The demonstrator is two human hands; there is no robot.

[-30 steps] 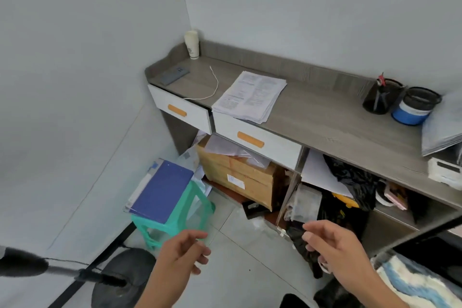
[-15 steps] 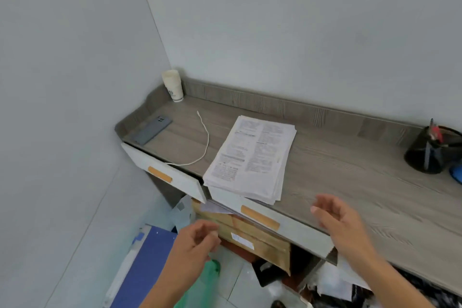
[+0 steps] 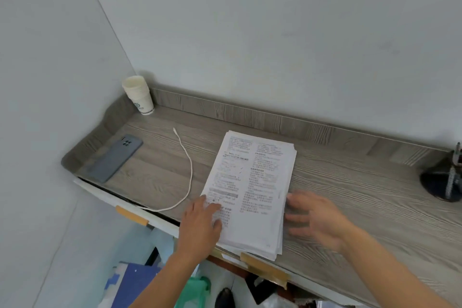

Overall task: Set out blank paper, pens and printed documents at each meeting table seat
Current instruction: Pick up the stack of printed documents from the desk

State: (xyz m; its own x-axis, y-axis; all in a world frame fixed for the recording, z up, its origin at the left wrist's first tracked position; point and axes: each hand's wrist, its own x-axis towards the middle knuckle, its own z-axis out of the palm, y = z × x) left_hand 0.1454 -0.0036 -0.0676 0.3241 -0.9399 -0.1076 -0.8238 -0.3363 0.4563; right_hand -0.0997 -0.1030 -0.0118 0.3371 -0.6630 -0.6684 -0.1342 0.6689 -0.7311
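Documents (image 3: pixel 252 182) in a printed stack lie mid-frame on the grey tabletop (image 3: pixel 350 195). The left hand (image 3: pixel 202 222) rests flat-fingered on its lower left corner; the right hand (image 3: pixel 315 217), fingers spread, blurred, sits at its right edge. A cable (image 3: pixel 191 170) and phone (image 3: pixel 113 159) lie further left, paper cups (image 3: pixel 138 95) upper left.

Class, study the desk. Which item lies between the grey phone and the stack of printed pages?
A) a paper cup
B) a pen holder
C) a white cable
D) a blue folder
C: the white cable curves across the desk top with the phone on its left and the stack of printed pages on its right, while the paper cups stand in the back corner.
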